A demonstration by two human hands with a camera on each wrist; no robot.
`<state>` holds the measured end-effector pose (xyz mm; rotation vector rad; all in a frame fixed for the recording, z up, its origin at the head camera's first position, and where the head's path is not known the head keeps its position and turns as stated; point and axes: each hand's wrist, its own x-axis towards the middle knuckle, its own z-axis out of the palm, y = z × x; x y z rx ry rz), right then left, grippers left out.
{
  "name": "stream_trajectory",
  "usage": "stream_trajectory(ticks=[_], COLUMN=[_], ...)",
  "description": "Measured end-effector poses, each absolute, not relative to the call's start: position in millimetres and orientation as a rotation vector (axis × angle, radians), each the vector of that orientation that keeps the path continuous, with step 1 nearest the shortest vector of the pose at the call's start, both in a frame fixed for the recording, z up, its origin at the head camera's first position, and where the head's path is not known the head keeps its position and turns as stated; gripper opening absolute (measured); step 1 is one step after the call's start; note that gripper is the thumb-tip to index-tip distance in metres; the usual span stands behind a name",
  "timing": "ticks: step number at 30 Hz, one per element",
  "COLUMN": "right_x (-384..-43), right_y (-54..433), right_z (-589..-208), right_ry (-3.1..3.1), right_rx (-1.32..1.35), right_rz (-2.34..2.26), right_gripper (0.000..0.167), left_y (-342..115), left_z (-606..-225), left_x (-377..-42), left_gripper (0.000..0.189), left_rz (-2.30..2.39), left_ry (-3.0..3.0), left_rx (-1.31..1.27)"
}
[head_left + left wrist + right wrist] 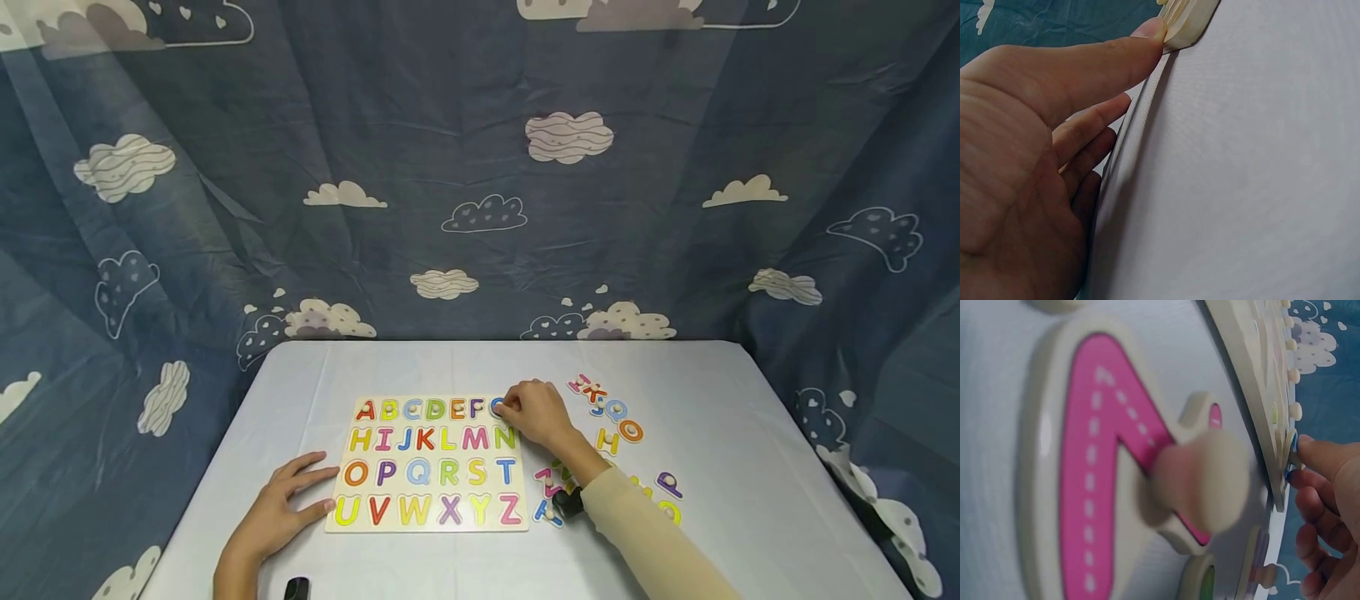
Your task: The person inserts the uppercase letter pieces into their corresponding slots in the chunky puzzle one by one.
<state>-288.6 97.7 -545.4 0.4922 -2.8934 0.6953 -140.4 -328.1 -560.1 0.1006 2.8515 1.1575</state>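
Note:
A cream alphabet puzzle board [427, 531] lies flat on the table with colourful letters in four rows. Pieces with knobs sit in its top row from A to F. At the top right corner, my right hand [536, 410] pinches a blue letter G piece [496, 407] over its slot; the right wrist view shows the thumb and index finger on the blue piece [1293, 450] close to the board. My left hand [281, 508] is at the board's left edge with fingers spread, and its thumb [1154, 31] touches the board's edge in the left wrist view.
Loose knobbed letters lie right of the board, among them an orange O [631, 430], a yellow H [607, 442] and a purple P [669, 485]. A pink letter [1088, 475] looms near the right wrist camera. Behind the white table [720, 500] hangs a dark cloud-print curtain [390, 125].

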Motion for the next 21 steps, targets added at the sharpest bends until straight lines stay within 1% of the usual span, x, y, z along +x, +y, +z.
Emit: stream_trajectory(ticks=[9,15,21], right_x=[-287.7,-282.7,-277.9], right_y=[98.1,105.1,124.8], right_z=[-551.1,-548.9,-539.6], right_ry=[-2.888,-2.901,-2.881], right_rx=[0.468,0.407,0.323], right_rz=[0.711,0.926,1.062], right_gripper=[0.022,0.022,0.024], left_y=[-329.3,-328.3,-328.2], left_z=[-559.7,-559.1,-558.0], left_x=[-139.9,-139.0,-138.9], left_gripper=[0.053,0.053,0.053], left_rz=[1.145,1.174,1.149], left_ry=[2.862,2.85,2.847], left_rx=[0.117,0.12,0.101])
